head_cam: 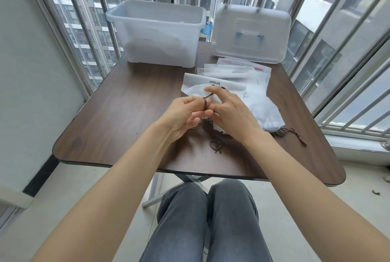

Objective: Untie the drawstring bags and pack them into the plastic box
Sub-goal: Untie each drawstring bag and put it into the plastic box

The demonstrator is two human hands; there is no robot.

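Both our hands work the dark drawstring (207, 98): left hand (185, 117) pinches its loop, right hand (229, 112) pinches the strand, pulling it loose from the white bag (263, 114) on the surface (126, 103). Beyond, the plastic box (157, 31) stands open, ready for packing.

Both bare forearms reach forward, hands meeting mid-frame. Left hand (185, 114) fingers curled, pinching thin dark brown cord (205, 103). Right hand (230, 112) pinching same cord.
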